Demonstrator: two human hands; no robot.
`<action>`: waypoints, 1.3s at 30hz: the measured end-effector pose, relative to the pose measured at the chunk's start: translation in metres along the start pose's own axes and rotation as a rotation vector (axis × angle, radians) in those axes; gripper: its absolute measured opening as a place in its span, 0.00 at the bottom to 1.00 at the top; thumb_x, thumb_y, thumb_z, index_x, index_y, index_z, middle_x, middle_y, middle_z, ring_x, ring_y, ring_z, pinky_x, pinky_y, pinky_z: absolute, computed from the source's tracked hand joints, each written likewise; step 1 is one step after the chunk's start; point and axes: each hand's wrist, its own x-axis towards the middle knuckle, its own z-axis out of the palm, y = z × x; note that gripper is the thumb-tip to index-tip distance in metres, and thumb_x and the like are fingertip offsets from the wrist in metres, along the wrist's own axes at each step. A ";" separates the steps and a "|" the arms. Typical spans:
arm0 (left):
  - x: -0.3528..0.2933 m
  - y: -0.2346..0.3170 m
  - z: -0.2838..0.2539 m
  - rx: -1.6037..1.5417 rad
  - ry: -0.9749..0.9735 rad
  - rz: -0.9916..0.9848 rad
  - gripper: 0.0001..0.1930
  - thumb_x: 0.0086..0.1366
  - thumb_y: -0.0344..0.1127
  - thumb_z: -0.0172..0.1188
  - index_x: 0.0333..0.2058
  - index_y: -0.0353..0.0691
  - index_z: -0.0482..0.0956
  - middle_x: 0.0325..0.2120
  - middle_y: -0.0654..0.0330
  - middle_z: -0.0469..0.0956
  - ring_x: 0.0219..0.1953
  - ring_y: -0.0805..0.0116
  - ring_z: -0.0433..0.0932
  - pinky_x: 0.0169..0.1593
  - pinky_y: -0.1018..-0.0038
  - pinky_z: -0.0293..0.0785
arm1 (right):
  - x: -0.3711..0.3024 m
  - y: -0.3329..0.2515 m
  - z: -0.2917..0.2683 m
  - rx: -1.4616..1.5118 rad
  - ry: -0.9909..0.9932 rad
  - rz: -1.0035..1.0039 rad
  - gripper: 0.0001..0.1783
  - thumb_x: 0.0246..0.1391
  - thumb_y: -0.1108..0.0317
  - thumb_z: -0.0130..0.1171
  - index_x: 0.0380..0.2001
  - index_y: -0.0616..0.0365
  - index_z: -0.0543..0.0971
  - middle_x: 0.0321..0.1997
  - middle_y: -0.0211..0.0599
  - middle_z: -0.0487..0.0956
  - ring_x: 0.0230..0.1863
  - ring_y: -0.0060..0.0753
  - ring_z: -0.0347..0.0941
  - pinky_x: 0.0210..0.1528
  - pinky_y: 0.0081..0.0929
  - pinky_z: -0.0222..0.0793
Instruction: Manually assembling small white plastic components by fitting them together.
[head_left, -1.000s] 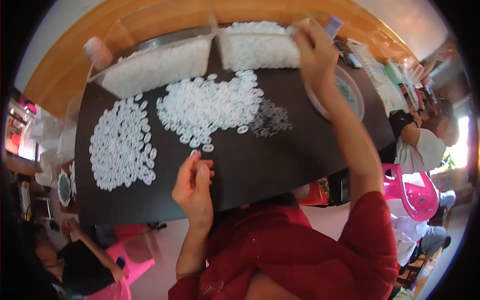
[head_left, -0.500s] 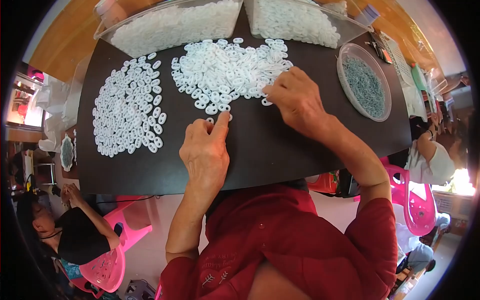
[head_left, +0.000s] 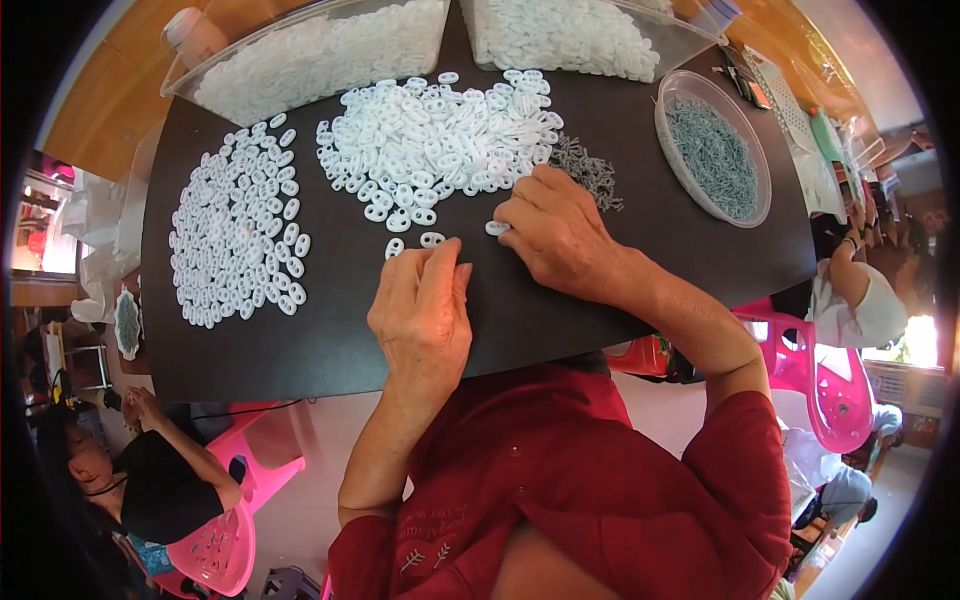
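Note:
My right hand (head_left: pixel 555 232) is closed, with a small white two-hole oval piece (head_left: pixel 497 228) at its fingertips, just above the dark tabletop. To its left, my left hand (head_left: pixel 420 310) has its index finger stretched out and its thumb apart from it; nothing shows between them. Just past that index fingertip lies one loose white oval piece, and another (head_left: pixel 395 247) lies farther left. Beyond both hands spreads a large heap of the same white pieces (head_left: pixel 430 135). A small pile of dark grey pins (head_left: pixel 590 175) sits beside the heap, partly behind my right hand.
A flat layer of white ovals (head_left: pixel 235 230) covers the table's left side. Two clear bins (head_left: pixel 320 65) of white pieces stand at the back. A round tub (head_left: pixel 765 195) of grey-green pins is at the right, near a tool (head_left: pixel 750 85). A person (head_left: pixel 165 470) sits at the left.
My right hand has come left and nearer from the heap's right edge, a white oval now at its fingertips. The dark grey pile has come into sight. My left thumb now shows apart from the index finger.

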 end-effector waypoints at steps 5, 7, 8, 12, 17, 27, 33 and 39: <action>0.000 0.003 0.002 -0.006 -0.009 0.027 0.16 0.45 0.20 0.66 0.36 0.35 0.77 0.26 0.59 0.72 0.29 0.62 0.73 0.30 0.69 0.71 | -0.005 -0.006 0.004 -0.015 0.046 -0.061 0.09 0.37 0.76 0.64 0.26 0.58 0.76 0.24 0.36 0.68 0.30 0.39 0.65 0.33 0.33 0.63; -0.003 0.002 0.001 0.015 -0.039 0.049 0.16 0.45 0.20 0.65 0.35 0.35 0.77 0.26 0.58 0.72 0.28 0.61 0.73 0.29 0.69 0.71 | -0.008 -0.012 0.000 -0.044 0.013 -0.076 0.09 0.37 0.76 0.64 0.26 0.59 0.76 0.25 0.36 0.69 0.30 0.39 0.65 0.34 0.33 0.63; -0.005 0.002 0.000 0.006 -0.042 0.053 0.16 0.45 0.20 0.65 0.35 0.35 0.77 0.26 0.58 0.72 0.28 0.61 0.73 0.29 0.69 0.71 | -0.010 -0.015 -0.002 -0.023 0.027 -0.051 0.09 0.37 0.76 0.64 0.27 0.59 0.77 0.25 0.36 0.70 0.31 0.40 0.66 0.34 0.33 0.64; -0.008 -0.003 -0.007 0.035 0.018 0.036 0.13 0.48 0.20 0.64 0.35 0.34 0.78 0.25 0.58 0.73 0.27 0.62 0.73 0.29 0.70 0.70 | -0.022 0.009 -0.014 -0.082 0.161 0.081 0.09 0.38 0.75 0.64 0.28 0.59 0.78 0.26 0.36 0.73 0.32 0.41 0.68 0.34 0.33 0.65; -0.011 -0.004 -0.006 -0.009 0.017 -0.055 0.11 0.51 0.20 0.63 0.35 0.34 0.78 0.25 0.56 0.73 0.26 0.61 0.73 0.30 0.71 0.70 | -0.020 0.007 -0.017 -0.097 0.149 0.187 0.08 0.39 0.75 0.65 0.27 0.58 0.79 0.25 0.35 0.73 0.31 0.39 0.68 0.32 0.34 0.65; -0.013 0.003 0.014 0.155 -0.073 0.113 0.14 0.43 0.22 0.63 0.32 0.40 0.79 0.23 0.62 0.68 0.26 0.66 0.70 0.24 0.72 0.67 | -0.008 -0.014 0.003 -0.017 0.054 0.058 0.10 0.34 0.75 0.65 0.25 0.59 0.76 0.24 0.35 0.68 0.29 0.38 0.65 0.30 0.33 0.63; -0.013 0.000 0.006 0.140 -0.117 0.107 0.17 0.41 0.20 0.60 0.33 0.40 0.79 0.25 0.61 0.68 0.27 0.65 0.70 0.25 0.72 0.68 | -0.011 -0.012 0.008 -0.063 0.020 -0.002 0.10 0.35 0.76 0.63 0.26 0.61 0.76 0.24 0.36 0.69 0.29 0.38 0.65 0.31 0.32 0.63; -0.021 -0.005 -0.007 0.038 -0.080 0.045 0.16 0.43 0.17 0.60 0.34 0.35 0.79 0.27 0.60 0.71 0.28 0.63 0.71 0.28 0.70 0.70 | -0.010 -0.020 0.011 0.040 0.032 0.055 0.09 0.36 0.76 0.62 0.27 0.60 0.77 0.24 0.35 0.69 0.29 0.37 0.65 0.31 0.32 0.63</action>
